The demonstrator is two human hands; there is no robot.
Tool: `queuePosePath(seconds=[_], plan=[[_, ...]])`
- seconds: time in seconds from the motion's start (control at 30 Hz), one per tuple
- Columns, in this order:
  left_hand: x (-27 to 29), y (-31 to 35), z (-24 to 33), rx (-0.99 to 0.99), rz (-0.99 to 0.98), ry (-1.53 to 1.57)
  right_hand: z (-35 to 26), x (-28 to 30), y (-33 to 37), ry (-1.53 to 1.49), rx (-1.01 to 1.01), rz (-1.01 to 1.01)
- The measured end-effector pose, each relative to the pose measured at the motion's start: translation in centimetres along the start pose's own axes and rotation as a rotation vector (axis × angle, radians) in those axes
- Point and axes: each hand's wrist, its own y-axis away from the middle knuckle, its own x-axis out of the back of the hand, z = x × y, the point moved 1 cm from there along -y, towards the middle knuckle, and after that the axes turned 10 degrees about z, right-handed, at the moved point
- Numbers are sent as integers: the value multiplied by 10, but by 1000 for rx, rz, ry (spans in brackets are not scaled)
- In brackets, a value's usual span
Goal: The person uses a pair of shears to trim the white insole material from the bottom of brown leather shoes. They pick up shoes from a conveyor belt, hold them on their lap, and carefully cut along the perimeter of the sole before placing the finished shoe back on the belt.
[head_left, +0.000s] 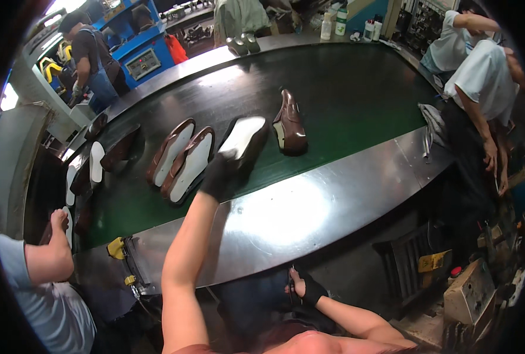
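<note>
My left hand (220,176), in a black glove, reaches over the dark green conveyor belt (345,141) and grips the near end of a dark shoe (246,134). That shoe lies sole up, its sole pale. To its right a brown shoe (289,127) rests with its toe pointing away. Left of my hand, two brown shoes (183,159) lie side by side with light soles facing me. Low in front of my body, below the metal table edge, my right hand (307,288) wears a black fingerless glove. It is closed on a slim dark tool, whose kind I cannot make out.
More shoes and pale soles (97,162) lie at the belt's left end, beside a co-worker's arm (50,253). Yellow-black clamp (118,249) sits on the near metal edge (280,212). Bottles (340,20) stand at the back; a person (481,82) sits right, another (91,59) stands far left.
</note>
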Motion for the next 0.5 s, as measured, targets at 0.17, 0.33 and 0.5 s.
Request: queuePosePath(seconds=[0.17,0.33,0.5], plan=[[65,209,-100,-520,312,-372,54,17,3,-173,238,45],[119,392,-159,-796,496,-274,92,29,64,-167,279,103],[53,445,-192,-978,323,-784,89,29,134,-276,302,-8]])
